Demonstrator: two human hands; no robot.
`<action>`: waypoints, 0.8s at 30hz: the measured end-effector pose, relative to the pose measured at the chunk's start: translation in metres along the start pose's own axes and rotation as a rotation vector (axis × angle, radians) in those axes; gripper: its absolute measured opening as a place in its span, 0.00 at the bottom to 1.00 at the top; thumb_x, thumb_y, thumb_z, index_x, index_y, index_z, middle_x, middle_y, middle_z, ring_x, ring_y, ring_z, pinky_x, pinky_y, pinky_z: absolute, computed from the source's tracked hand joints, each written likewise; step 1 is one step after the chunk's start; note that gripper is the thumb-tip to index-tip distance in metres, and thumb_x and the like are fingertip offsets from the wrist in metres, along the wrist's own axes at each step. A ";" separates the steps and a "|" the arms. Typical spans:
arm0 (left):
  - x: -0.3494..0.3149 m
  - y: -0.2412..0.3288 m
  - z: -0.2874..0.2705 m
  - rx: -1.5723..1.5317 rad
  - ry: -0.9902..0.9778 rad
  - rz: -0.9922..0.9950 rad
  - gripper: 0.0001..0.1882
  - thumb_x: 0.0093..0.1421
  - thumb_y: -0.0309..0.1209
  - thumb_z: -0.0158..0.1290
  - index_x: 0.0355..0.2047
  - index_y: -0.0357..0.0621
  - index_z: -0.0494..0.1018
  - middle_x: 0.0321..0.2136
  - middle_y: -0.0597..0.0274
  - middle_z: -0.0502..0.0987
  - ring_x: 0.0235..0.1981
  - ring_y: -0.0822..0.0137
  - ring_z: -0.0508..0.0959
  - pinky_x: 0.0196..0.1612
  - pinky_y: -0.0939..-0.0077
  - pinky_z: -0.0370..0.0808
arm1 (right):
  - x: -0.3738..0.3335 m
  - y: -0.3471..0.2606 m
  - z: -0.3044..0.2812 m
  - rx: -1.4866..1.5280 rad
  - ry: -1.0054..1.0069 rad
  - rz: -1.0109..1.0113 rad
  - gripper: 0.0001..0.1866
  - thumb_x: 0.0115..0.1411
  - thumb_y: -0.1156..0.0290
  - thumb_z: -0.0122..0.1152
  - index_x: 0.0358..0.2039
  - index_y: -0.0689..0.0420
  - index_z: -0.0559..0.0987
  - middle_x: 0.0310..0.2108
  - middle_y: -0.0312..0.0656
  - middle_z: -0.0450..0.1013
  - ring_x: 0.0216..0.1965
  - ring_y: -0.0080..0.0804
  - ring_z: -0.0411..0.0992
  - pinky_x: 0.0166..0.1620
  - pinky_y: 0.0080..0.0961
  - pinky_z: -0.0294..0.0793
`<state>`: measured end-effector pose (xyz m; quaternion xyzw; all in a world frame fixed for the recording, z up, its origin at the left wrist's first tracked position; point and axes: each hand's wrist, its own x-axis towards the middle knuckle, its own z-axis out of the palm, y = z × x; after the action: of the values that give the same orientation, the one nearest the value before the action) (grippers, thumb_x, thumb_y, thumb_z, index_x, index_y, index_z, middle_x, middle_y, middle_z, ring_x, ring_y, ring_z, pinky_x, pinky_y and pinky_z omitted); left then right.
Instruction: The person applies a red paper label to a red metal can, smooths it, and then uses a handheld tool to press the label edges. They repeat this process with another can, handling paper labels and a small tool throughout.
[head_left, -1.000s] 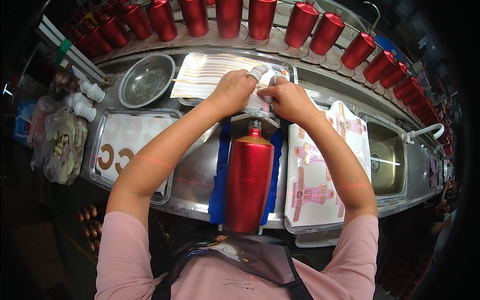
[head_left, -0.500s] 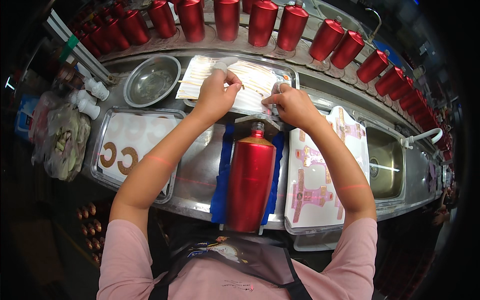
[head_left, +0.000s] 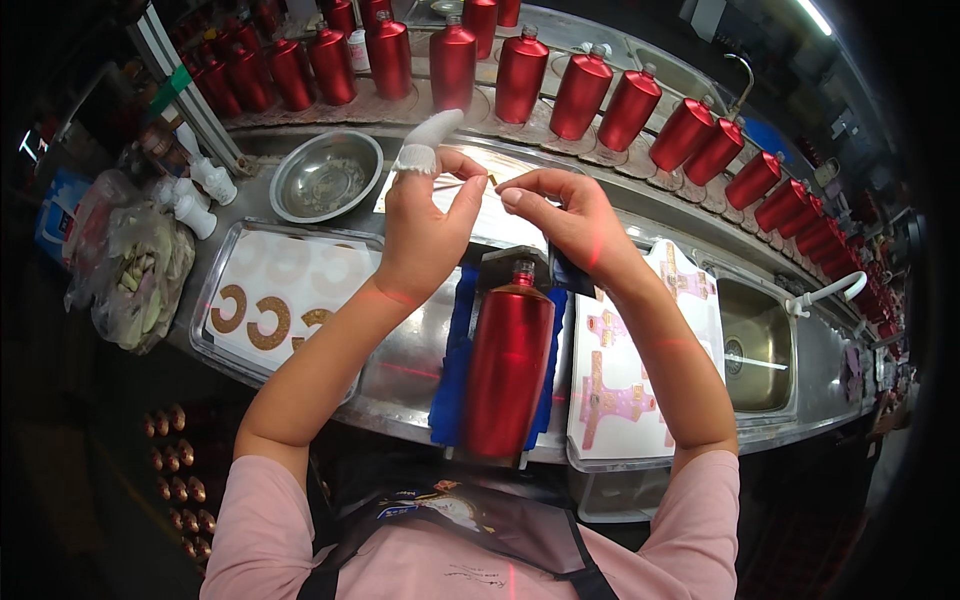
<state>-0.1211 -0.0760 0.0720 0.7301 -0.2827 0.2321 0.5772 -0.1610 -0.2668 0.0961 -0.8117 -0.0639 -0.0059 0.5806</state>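
Note:
My left hand (head_left: 425, 225), a white fabric cover (head_left: 418, 155) on one finger, is raised over the back tray. Its thumb and a finger are pinched together on a thin gold strip (head_left: 492, 182). Facing it, my right hand (head_left: 565, 215) pinches the strip's other end, with the fingertips almost meeting. Below them lies a white sheet (head_left: 490, 222) in the tray, partly hidden by my hands. In front of me a glossy red bottle (head_left: 508, 370) with a bare threaded neck lies on a stand padded with blue cloth (head_left: 455, 370).
At left, a tray (head_left: 215, 325) holds gold C-shaped pieces; a steel bowl (head_left: 326, 178) stands behind it. At right are a white board with pink and gold decals (head_left: 620, 402) and a sink (head_left: 750, 345). Several red bottles (head_left: 452, 65) line the back conveyor.
My hands have come up off the back tray's sheet and drawn closer together, with the strip between them. The view has shifted slightly; the bottle on the stand stays put.

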 end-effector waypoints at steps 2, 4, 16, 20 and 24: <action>-0.003 0.010 -0.005 0.056 0.012 0.099 0.27 0.59 0.20 0.59 0.60 0.35 0.68 0.33 0.62 0.80 0.40 0.61 0.80 0.52 0.66 0.74 | -0.002 -0.015 0.010 0.072 -0.010 0.000 0.13 0.63 0.62 0.67 0.37 0.60 0.83 0.32 0.30 0.77 0.31 0.12 0.67 0.33 0.14 0.63; -0.008 0.018 -0.012 0.110 0.040 0.228 0.27 0.58 0.20 0.60 0.59 0.36 0.69 0.33 0.61 0.80 0.42 0.58 0.80 0.52 0.64 0.74 | -0.005 -0.028 0.017 0.076 0.006 0.001 0.11 0.62 0.65 0.67 0.37 0.60 0.83 0.31 0.31 0.77 0.31 0.13 0.68 0.34 0.14 0.63; -0.034 0.069 -0.080 -0.779 -0.455 -0.540 0.26 0.67 0.27 0.46 0.65 0.34 0.62 0.41 0.57 0.78 0.47 0.67 0.76 0.56 0.68 0.69 | -0.047 -0.106 0.020 -0.072 -0.357 -0.176 0.07 0.61 0.75 0.66 0.35 0.66 0.82 0.30 0.34 0.78 0.34 0.15 0.75 0.40 0.16 0.75; -0.048 0.086 -0.089 -0.759 -0.506 -0.463 0.26 0.66 0.27 0.52 0.64 0.35 0.66 0.31 0.66 0.76 0.37 0.75 0.75 0.47 0.77 0.72 | -0.082 -0.117 0.000 -0.098 -0.284 -0.121 0.07 0.59 0.74 0.68 0.32 0.66 0.81 0.26 0.32 0.74 0.28 0.11 0.69 0.30 0.13 0.67; -0.073 0.092 -0.104 -0.672 -0.556 -0.485 0.26 0.63 0.22 0.55 0.62 0.38 0.69 0.29 0.69 0.74 0.34 0.77 0.76 0.42 0.80 0.74 | -0.131 -0.091 -0.006 -0.022 -0.232 0.088 0.06 0.58 0.77 0.68 0.28 0.65 0.79 0.24 0.29 0.71 0.25 0.09 0.64 0.27 0.12 0.60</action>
<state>-0.2382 0.0202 0.1123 0.5825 -0.3070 -0.2162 0.7209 -0.3010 -0.2563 0.1730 -0.8152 -0.0950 0.1130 0.5600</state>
